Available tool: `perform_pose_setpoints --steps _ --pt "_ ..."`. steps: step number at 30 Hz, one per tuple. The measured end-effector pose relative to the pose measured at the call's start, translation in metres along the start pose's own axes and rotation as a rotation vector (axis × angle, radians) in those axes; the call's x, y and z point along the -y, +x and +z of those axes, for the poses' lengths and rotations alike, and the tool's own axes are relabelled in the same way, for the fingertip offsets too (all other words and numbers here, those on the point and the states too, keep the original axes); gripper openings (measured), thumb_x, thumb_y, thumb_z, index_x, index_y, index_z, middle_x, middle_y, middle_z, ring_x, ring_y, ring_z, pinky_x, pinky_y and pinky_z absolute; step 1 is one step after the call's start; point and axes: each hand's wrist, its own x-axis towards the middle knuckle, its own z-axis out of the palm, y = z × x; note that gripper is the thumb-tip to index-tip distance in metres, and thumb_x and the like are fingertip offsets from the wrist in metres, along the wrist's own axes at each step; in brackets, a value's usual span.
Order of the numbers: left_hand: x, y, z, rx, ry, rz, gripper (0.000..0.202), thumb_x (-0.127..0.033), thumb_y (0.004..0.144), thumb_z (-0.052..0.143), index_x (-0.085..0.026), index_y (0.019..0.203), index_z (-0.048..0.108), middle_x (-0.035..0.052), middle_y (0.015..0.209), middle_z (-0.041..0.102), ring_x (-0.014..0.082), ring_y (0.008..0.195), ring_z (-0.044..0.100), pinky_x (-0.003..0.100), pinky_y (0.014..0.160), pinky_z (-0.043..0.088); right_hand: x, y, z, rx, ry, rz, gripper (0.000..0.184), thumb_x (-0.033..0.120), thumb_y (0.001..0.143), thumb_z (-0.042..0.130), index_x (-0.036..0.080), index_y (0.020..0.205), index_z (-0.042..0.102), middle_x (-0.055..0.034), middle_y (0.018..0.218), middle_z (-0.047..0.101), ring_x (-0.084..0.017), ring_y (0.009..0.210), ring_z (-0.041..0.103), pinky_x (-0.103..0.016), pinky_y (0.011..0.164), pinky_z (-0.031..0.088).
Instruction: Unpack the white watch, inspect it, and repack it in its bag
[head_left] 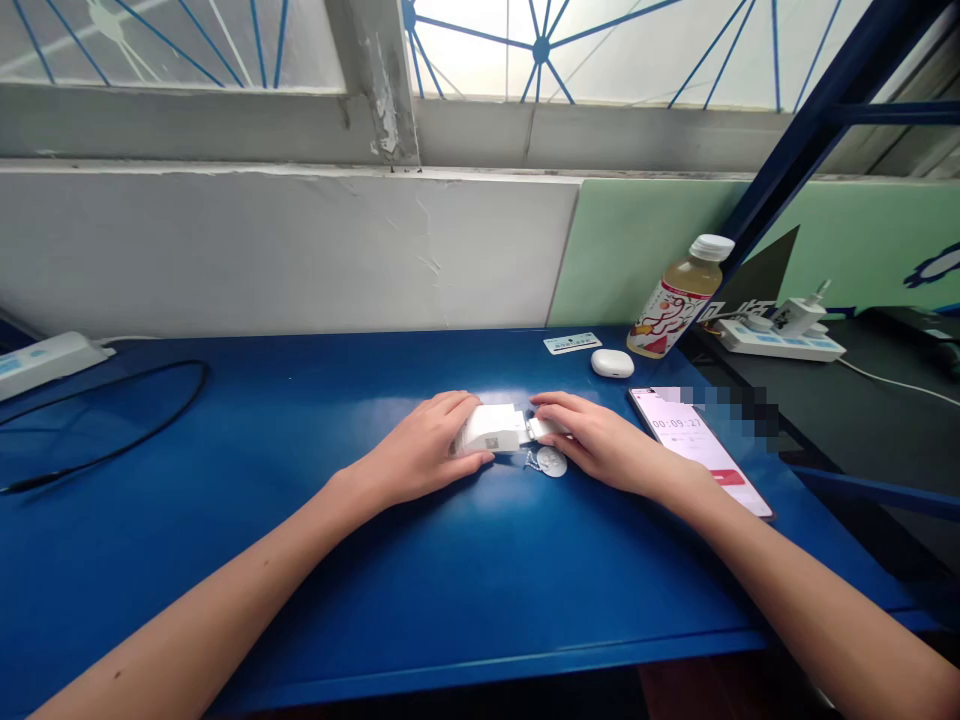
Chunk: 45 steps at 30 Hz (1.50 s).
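Observation:
A small white cardboard box [496,425] with a printed square code lies on its side at the middle of the blue desk. Around its left end are the fingers and thumb of my left hand [427,445]. At the box's right end, a flap sticks out. My right hand [596,435] has its fingers closed on a small white piece [541,428] at that end; its exact kind cannot be made out. Just below the right fingertips rests a round whitish disc [552,461] with a short bead chain [532,460] beside it.
Behind my right hand are a white earbud case [612,363], a card [572,343] and a drink bottle [679,300]. A phone [705,450] showing a timer lies under my right forearm. Power strips [780,338] and a black cable [150,440] are at the sides.

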Motion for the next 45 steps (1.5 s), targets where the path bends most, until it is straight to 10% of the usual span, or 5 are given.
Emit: perform_pose_setpoints --steps 7,26,29,35,45 --pt "0.003 0.000 -0.008 0.016 -0.001 -0.054 0.046 -0.049 0.091 0.058 -0.015 0.122 0.057 0.0149 0.127 0.060 0.0316 0.115 0.057 0.042 0.094 0.048 -0.011 -0.003 -0.023 -0.040 -0.140 0.149 0.030 0.034 0.103 0.035 0.020 0.110 0.060 -0.0113 0.104 0.069 -0.027 0.088 0.067 -0.040 0.076 0.052" --pt "-0.001 -0.004 0.003 0.061 0.048 -0.071 0.080 -0.053 0.093 0.050 -0.010 0.155 0.022 0.0218 0.157 0.033 0.0383 0.144 0.030 0.055 0.114 0.032 0.001 0.003 -0.015 -0.461 -0.108 0.204 0.031 0.028 0.102 0.039 0.016 0.123 0.058 -0.0152 0.115 0.064 -0.028 0.100 0.063 -0.043 0.085 0.052" --pt "0.003 -0.002 -0.001 -0.084 0.017 -0.067 0.094 -0.059 0.088 0.059 -0.011 0.156 0.014 0.0239 0.157 0.031 0.0379 0.143 0.034 0.054 0.112 0.036 0.012 0.004 -0.004 -0.410 -0.078 0.160 0.032 0.025 0.101 0.039 0.015 0.127 0.056 -0.0153 0.117 0.064 -0.028 0.102 0.063 -0.043 0.086 0.052" --pt "-0.017 0.001 -0.007 -0.782 0.116 0.222 0.070 -0.038 0.083 0.072 -0.018 0.141 0.040 0.0191 0.143 0.049 0.0348 0.135 0.046 0.052 0.107 0.043 0.038 0.003 0.006 -0.393 -0.121 0.039 0.031 0.019 0.100 0.041 0.015 0.127 0.057 -0.0157 0.116 0.066 -0.028 0.102 0.062 -0.046 0.085 0.051" --pt "-0.027 0.000 0.007 -0.687 0.179 0.245 0.015 -0.016 0.096 0.050 -0.017 0.100 0.065 0.0072 0.096 0.076 0.0284 0.109 0.067 0.056 0.109 0.036 0.060 0.038 -0.020 -0.577 -0.105 -0.335 0.020 0.027 0.093 0.061 0.017 0.111 0.065 -0.0090 0.101 0.074 -0.021 0.084 0.067 -0.038 0.076 0.053"
